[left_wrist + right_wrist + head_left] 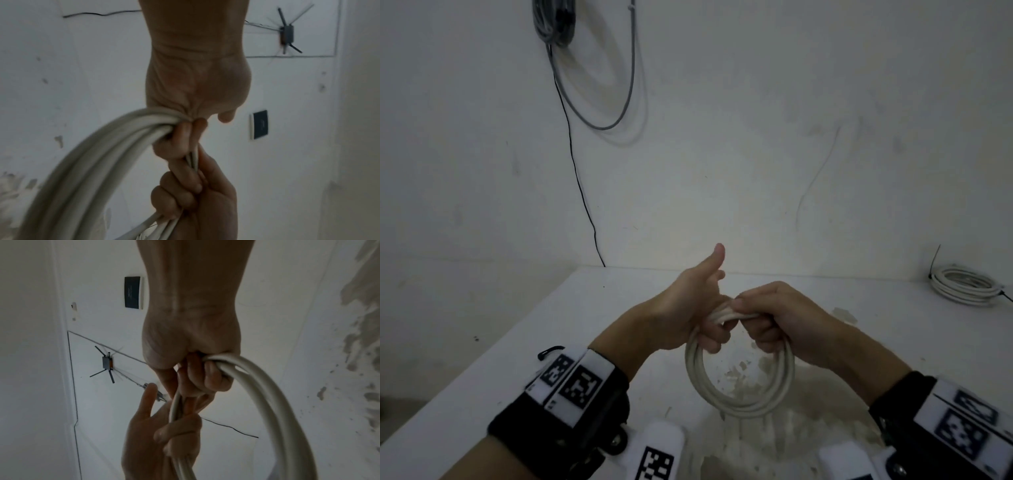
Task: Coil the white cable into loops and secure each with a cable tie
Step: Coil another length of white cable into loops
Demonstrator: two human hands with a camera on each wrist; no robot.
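Left hand (681, 318) and right hand (774, 322) both clenched around coiled cable (739, 401) above table (619, 308); best kept bunched tight for tying.

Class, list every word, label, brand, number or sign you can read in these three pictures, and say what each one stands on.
No readable text anywhere.
Left wristband: black-and-white square code markers, patterns only, no letters or numbers.
Right wristband: the same kind of markers, blurred.
White block at the bottom edge: one more code marker, no words.
Dark wall panel: a faint line of print, too small and blurred to read.
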